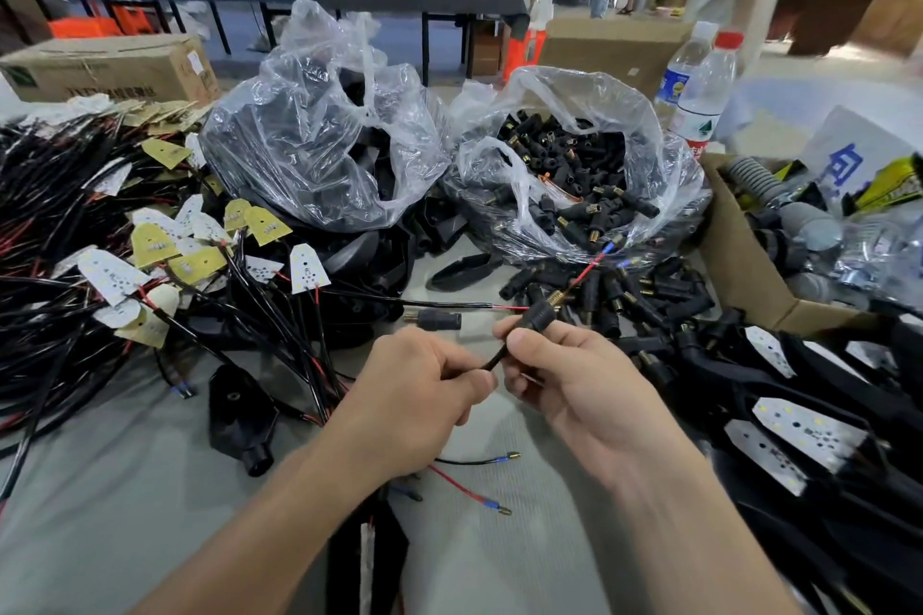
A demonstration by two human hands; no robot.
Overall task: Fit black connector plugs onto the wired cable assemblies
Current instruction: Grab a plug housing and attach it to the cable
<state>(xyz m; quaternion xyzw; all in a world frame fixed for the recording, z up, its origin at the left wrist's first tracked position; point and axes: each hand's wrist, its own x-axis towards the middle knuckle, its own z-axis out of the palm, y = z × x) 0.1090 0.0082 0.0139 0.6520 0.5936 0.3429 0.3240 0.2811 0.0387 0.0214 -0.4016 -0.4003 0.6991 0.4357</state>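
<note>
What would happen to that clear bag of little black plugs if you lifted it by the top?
The clear bag looks thin and crumpled, so it would probably sag. Its mouth gapes open, so black plugs might spill if tipped. Packed full, it is likely heavy for its size.

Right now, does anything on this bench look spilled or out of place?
Yes. Black plugs lie loose on the table in front of the right bag, outside it, as if spilled. One more plug sits alone just beyond the left hand.

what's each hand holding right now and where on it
The right hand pinches a black connector plug by its body, thumb and fingers around it. The left hand grips the black cable just behind the plug.
</note>
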